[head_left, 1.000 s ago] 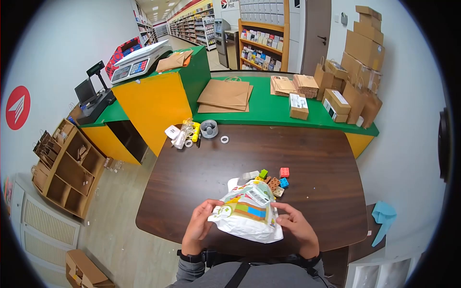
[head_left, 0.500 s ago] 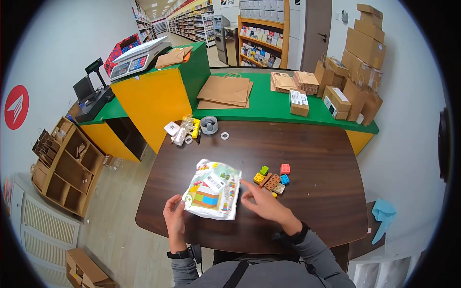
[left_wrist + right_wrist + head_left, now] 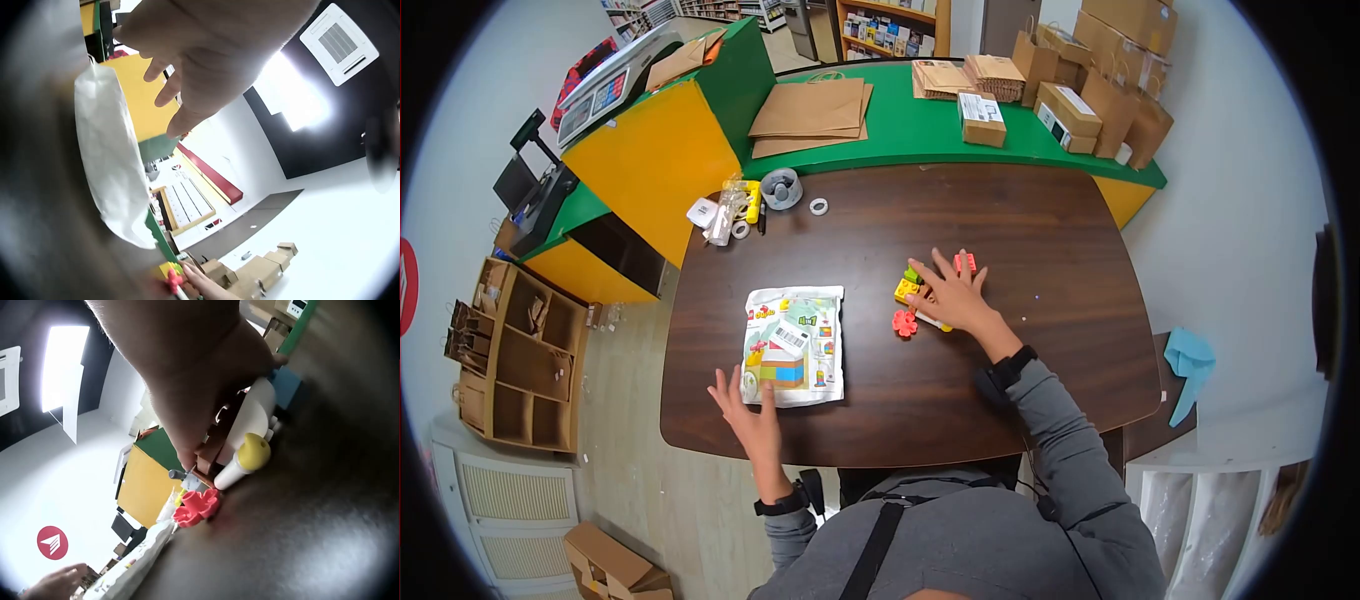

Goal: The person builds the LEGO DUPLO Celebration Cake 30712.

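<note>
L hand (image 3: 750, 424), fingers spread, at near-L corner of the printed white bag (image 3: 795, 348); can't tell if touching. Bag lies flat on table (image 3: 900, 425), mostly beyond & R of that hand. Red flower (image 3: 905, 323) sits just L of R hand (image 3: 960, 302), w/ yellow brick (image 3: 906, 290) & green brick (image 3: 912, 273) at its L fingers. R hand's fingers splayed over the bricks; contact unclear. Brown brick (image 3: 214, 445) under palm, red brick (image 3: 972, 259) by fingertips.
</note>
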A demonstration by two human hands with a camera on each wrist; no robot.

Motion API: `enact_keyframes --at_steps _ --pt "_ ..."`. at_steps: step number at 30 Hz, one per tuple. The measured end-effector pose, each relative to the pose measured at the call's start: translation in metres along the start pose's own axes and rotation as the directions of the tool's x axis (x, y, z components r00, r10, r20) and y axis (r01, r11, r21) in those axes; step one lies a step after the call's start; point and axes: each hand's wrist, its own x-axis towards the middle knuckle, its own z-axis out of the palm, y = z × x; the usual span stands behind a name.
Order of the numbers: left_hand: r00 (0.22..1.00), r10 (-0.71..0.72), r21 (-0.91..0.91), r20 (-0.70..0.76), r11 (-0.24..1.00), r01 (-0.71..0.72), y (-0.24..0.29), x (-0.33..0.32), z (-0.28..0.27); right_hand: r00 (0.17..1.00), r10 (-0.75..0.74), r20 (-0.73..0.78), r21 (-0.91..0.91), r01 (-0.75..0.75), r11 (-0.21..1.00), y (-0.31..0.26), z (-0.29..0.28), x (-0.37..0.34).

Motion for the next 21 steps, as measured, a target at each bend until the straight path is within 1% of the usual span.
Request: enact_keyframes --at_steps 1,2,4,5,6,8,9,10,11,12,13,14,15,16,17,18,20,21 --pt "0.996 -0.045 0.005 0.071 0.999 0.044 0.019 -0.004 -0.003 0.999 -0.031 -0.035 0.044 0.032 0.998 0.001 0.006 0.000" --pt "0.996 -0.044 0.007 0.075 0.999 0.043 0.032 -0.007 -0.001 0.999 -0.027 -0.034 0.047 0.029 0.998 0.004 0.011 -0.001" --pt "0.980 0.038 0.061 0.193 0.997 -0.050 0.049 -0.017 0.002 0.991 -0.100 -0.089 0.105 0.110 0.988 0.003 0.014 -0.007" --pt "0.968 0.117 -0.027 0.221 0.993 -0.114 0.053 -0.022 0.005 0.984 -0.115 -0.132 0.086 0.127 0.988 0.004 0.015 -0.012" --pt "0.966 0.119 -0.026 0.229 0.993 -0.117 0.058 -0.027 0.008 0.986 -0.108 -0.131 0.089 0.120 0.989 0.006 0.015 -0.014" --pt "0.910 0.216 -0.082 0.355 0.976 -0.200 0.068 -0.034 0.015 0.971 -0.173 -0.167 0.185 0.203 0.962 0.013 0.014 -0.019" --pt "0.894 0.263 -0.109 0.362 0.965 -0.239 0.075 -0.037 0.018 0.972 -0.167 -0.166 0.187 0.197 0.962 0.018 0.016 -0.021" --pt "0.892 0.264 -0.109 0.366 0.964 -0.241 0.078 -0.037 0.020 0.956 -0.188 -0.225 0.232 0.240 0.943 0.023 0.017 -0.022" --pt "0.854 0.318 -0.156 0.412 0.948 -0.278 0.080 -0.036 0.023 0.936 -0.206 -0.284 0.272 0.285 0.919 0.027 0.018 -0.024" --pt "0.811 0.370 -0.203 0.453 0.929 -0.310 0.083 -0.037 0.026 0.937 -0.204 -0.283 0.273 0.283 0.919 0.033 0.019 -0.026" --pt "0.784 0.364 -0.171 0.502 0.931 -0.323 0.090 -0.037 0.026 0.929 -0.210 -0.304 0.278 0.297 0.914 0.035 0.016 -0.028" --pt "0.783 0.365 -0.170 0.504 0.931 -0.325 0.098 -0.036 0.028 0.921 -0.215 -0.325 0.283 0.311 0.907 0.036 0.014 -0.031" --pt "0.738 0.394 -0.204 0.547 0.918 -0.339 0.106 -0.035 0.030 0.922 -0.212 -0.325 0.286 0.310 0.907 0.037 0.012 -0.032" --pt "0.690 0.423 -0.239 0.587 0.905 -0.352 0.113 -0.032 0.033 0.936 -0.164 -0.310 0.401 0.286 0.870 0.038 0.010 -0.032" --pt "0.641 0.473 -0.258 0.604 0.877 -0.404 0.118 -0.029 0.039 0.949 -0.118 -0.291 0.510 0.258 0.820 0.039 0.009 -0.033" --pt "0.638 0.477 -0.258 0.604 0.875 -0.409 0.124 -0.025 0.046 0.949 -0.115 -0.295 0.511 0.258 0.820 0.040 0.011 -0.034" --pt "0.559 0.518 -0.372 0.647 0.855 -0.362 0.134 -0.018 0.064 0.915 -0.047 -0.400 0.616 0.307 0.725 0.045 0.020 -0.031" --pt "0.511 0.536 -0.361 0.672 0.839 -0.407 0.131 -0.013 0.079 0.907 0.002 -0.421 0.648 0.299 0.701 0.046 0.025 -0.029"
